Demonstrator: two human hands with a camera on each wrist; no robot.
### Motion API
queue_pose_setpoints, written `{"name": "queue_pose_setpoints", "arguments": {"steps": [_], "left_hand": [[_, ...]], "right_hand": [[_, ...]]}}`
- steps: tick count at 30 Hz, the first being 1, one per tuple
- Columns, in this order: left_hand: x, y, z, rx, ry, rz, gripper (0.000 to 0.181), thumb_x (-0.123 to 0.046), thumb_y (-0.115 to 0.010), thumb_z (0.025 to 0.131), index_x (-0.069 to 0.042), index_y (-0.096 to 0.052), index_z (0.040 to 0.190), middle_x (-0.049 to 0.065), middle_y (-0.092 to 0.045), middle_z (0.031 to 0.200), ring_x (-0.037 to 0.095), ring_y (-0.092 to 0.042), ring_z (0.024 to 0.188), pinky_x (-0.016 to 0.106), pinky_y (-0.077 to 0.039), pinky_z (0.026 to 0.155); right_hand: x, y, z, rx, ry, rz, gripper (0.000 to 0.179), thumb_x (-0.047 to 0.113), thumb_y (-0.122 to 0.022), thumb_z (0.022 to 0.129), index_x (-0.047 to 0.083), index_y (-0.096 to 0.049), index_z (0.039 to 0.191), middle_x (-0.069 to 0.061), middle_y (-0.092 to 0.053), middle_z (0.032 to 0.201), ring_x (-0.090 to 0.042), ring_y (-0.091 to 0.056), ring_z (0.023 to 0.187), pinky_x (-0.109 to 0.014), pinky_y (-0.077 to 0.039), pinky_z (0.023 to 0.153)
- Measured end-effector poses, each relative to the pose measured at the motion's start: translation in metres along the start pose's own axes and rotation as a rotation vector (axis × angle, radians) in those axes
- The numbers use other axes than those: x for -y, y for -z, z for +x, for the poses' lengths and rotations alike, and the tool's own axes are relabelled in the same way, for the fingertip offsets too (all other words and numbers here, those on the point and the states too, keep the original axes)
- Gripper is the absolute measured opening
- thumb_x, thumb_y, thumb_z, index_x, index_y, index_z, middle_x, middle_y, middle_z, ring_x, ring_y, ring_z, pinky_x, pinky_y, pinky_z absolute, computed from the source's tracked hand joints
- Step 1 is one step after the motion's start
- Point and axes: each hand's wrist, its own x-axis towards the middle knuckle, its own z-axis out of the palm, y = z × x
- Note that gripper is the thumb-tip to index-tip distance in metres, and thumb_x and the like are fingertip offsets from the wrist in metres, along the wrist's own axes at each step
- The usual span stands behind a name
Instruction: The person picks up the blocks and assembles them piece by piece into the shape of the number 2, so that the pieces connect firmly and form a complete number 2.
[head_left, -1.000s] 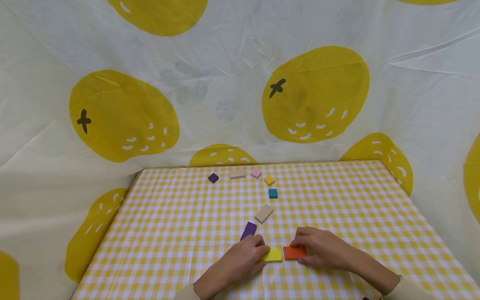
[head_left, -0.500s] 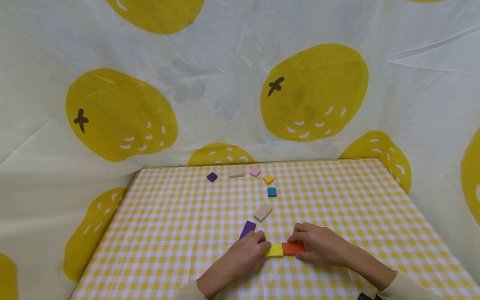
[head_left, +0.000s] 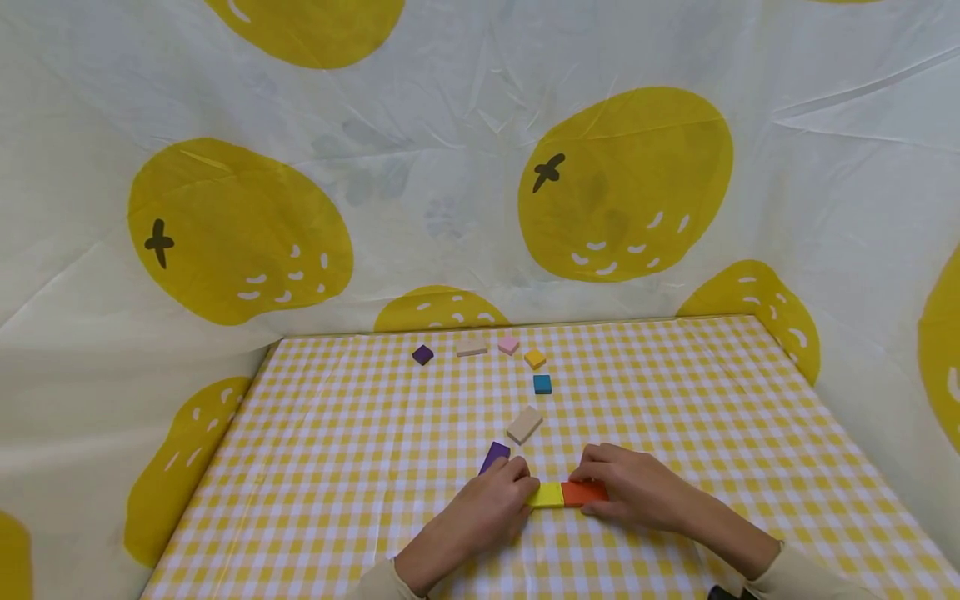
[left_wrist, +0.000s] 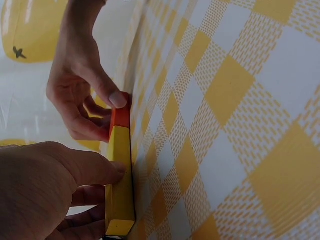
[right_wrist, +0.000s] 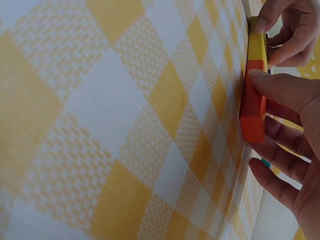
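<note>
Lemon-print sheeting (head_left: pixel 435 200) hangs behind and around everything, and a yellow-and-white gingham cloth covers the counter (head_left: pixel 337 467). Down at the near side, the left hand (head_left: pixel 495 500) has the yellow block (head_left: pixel 547 496) pinched, thumb on the near side and fingers behind. The right hand (head_left: pixel 633 487) does the same with the orange block (head_left: pixel 583 494), so both hands are closed only as far as a block's thickness.

As for progress, I'd call the join basically done: both wrist views show the two blocks end to end, touching, with no gap I can spot. What's not done is letting go, plus whatever the loose pieces are for (if anything, can't tell from this). Those sit apart in a curvy trail: long purple block (head_left: pixel 495 457), beige block (head_left: pixel 525 425), teal block (head_left: pixel 542 384), small golden block (head_left: pixel 535 359), pink block (head_left: pixel 508 345), pale block (head_left: pixel 472 347) and dark purple block (head_left: pixel 422 355) at the far left.

Hard to make out: the left hand covers the near end of the long purple one, so no clue from me whether they touch. The pink one's outline is too small to read. Something black (head_left: pixel 727 593) by the right sleeve (head_left: pixel 802 575) is cut off at the bottom edge.
</note>
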Motion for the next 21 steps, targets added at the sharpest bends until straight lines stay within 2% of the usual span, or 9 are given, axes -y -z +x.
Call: {"name": "queue_pose_setpoints", "arguments": {"steps": [10,15,21], "left_hand": [[0.002,-0.001,0.002,0.013,-0.002,0.012,0.016,-0.022,-0.08,0.086,-0.017,-0.074,0.101,-0.005,-0.059,0.1,0.009,-0.052,0.084,0.013,-0.046,0.068],[0.002,-0.001,0.002,0.004,-0.002,0.019,0.015,-0.021,-0.08,0.085,-0.017,-0.074,0.099,-0.005,-0.059,0.1,0.009,-0.052,0.083,0.013,-0.046,0.068],[0.003,0.0,0.003,0.023,0.012,-0.009,0.016,-0.021,-0.08,0.086,-0.016,-0.074,0.1,-0.005,-0.059,0.101,0.009,-0.052,0.083,0.012,-0.044,0.067]], "right_hand": [[0.003,-0.007,0.004,-0.054,-0.026,-0.003,0.029,0.033,-0.086,0.081,0.022,-0.075,0.105,0.012,-0.059,0.102,0.001,-0.051,0.085,-0.02,-0.048,0.066],[0.004,-0.011,0.007,-0.047,-0.046,0.028,0.028,0.034,-0.086,0.081,0.021,-0.074,0.104,0.012,-0.058,0.103,0.0,-0.051,0.087,-0.02,-0.048,0.068],[0.006,-0.015,0.011,-0.047,-0.055,0.031,0.028,0.033,-0.086,0.081,0.018,-0.075,0.103,0.011,-0.058,0.103,0.0,-0.05,0.086,-0.02,-0.049,0.068]]}}
